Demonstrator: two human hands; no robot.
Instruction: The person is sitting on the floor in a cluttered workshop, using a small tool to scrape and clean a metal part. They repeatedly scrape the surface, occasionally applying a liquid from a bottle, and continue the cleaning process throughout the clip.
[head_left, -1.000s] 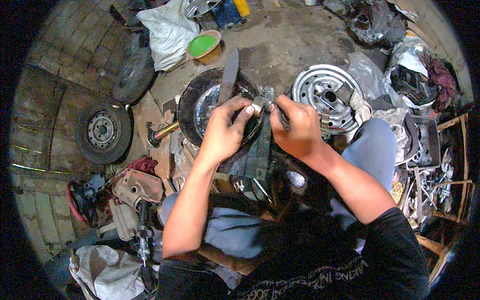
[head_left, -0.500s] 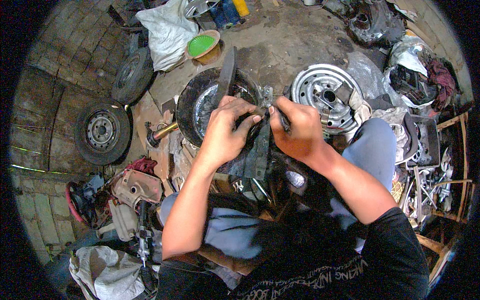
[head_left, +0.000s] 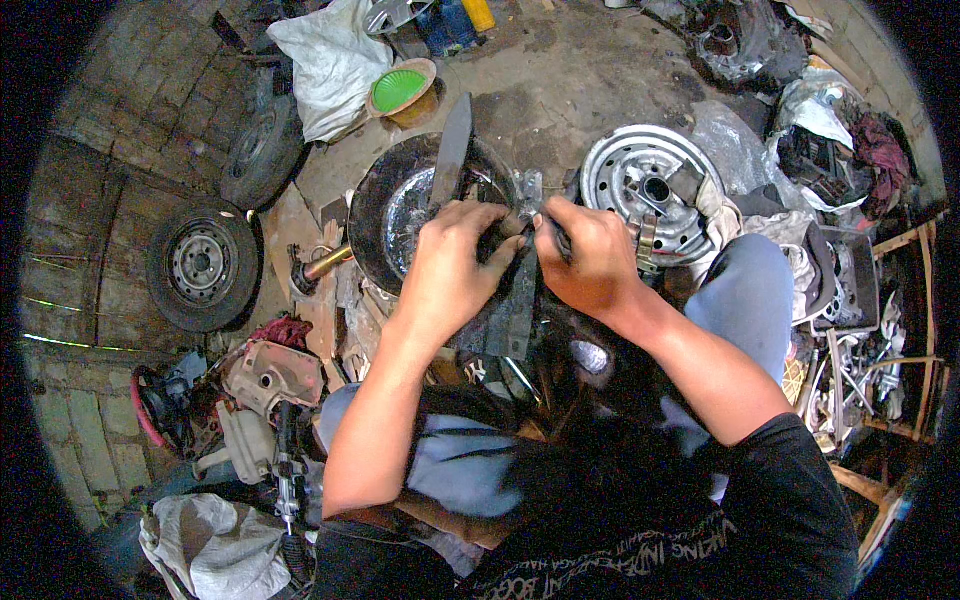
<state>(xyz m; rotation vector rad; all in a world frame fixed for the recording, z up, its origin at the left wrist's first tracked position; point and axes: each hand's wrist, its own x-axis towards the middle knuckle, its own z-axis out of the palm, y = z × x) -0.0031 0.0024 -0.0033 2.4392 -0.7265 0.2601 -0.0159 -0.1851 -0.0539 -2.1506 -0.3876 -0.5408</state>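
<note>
My left hand is closed around a knife whose broad grey blade sticks up past my knuckles, pointing away from me. The handle is hidden in my fingers. Facing it, my right hand is closed, thumb and forefinger pinched beside my left fingertips. Whatever is pinched there is dark and too small to name. Just under both hands runs an upright flat metal bar, with a small metal bracket showing beyond the fingertips. Behind the blade lies a round black pan-like vessel with a shiny inside.
A silver wheel rim lies to the right, with rags on it. Tyred wheels lean at the left wall. A green bowl, a white sack, a grey tray of parts and a gold-coloured cylinder surround me.
The knife blade has turned, now showing more of its flat side. Both hands stay close together over the bar, with only a slight shift of the fingers.
</note>
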